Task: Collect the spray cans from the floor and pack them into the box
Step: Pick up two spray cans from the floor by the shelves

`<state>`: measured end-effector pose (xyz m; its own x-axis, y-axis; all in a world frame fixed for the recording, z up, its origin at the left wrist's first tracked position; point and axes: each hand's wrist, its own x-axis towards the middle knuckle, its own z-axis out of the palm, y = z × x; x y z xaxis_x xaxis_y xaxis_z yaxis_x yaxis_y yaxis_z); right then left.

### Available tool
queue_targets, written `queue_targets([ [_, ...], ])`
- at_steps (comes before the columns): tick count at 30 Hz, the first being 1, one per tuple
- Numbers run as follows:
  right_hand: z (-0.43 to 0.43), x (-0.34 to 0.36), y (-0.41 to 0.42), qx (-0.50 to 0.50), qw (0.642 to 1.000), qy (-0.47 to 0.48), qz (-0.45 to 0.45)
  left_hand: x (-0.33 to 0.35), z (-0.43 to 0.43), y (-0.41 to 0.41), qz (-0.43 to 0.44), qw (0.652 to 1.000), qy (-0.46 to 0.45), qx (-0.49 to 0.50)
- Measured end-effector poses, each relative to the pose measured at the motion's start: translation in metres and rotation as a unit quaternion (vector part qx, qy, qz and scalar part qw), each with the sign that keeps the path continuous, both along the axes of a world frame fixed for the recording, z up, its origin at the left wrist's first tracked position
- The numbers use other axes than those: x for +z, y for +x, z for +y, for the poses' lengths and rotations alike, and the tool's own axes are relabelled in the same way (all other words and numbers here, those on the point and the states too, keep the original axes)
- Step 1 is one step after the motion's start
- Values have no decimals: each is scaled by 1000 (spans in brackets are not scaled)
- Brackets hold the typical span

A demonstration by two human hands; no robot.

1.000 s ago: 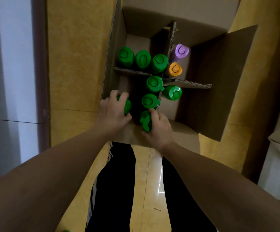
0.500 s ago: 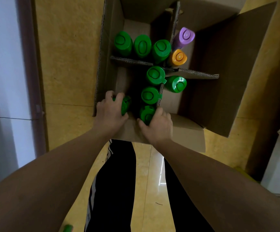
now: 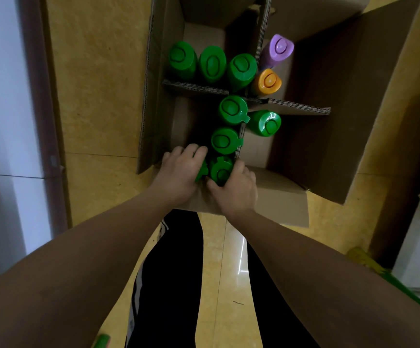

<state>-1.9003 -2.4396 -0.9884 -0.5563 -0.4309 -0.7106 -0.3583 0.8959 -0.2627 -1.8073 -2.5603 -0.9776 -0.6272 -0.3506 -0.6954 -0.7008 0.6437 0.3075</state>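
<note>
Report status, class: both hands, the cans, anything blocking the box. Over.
Left hand grips a green can; right hand grips a second green can. Both cans in the near-left compartment of the box. Cardboard divider beside the second can; nothing blocking.

Finding: no text, label, brand, number or sign can be read in this view. The cardboard box (image 3: 157,109) shows plain brown faces on its walls, flaps and dividers. The caps of the spray cans (image 3: 182,59) standing inside the box carry only a moulded oval outline and no characters. The can bodies below the caps are in shadow, and any print there is too dark to tell.
</note>
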Motion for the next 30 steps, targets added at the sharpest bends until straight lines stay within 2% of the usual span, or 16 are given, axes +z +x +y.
queue_targets([
  [4,1,0,-2,11,1000,-2,-11,-3,2,1,-5,999,42,26],
  [10,4,-1,-4,28,999,-1,-16,0,-2,-2,-11,988,95,118],
  [15,7,0,-5,14,1000,0,-25,4,-1,-3,-19,981,137,139],
  [21,7,5,-1,11,999,10,-31,9,2,-5,-23,959,139,247],
  [30,8,11,-7,19,999,9,-23,0,-1,-4,-1,983,85,163],
])
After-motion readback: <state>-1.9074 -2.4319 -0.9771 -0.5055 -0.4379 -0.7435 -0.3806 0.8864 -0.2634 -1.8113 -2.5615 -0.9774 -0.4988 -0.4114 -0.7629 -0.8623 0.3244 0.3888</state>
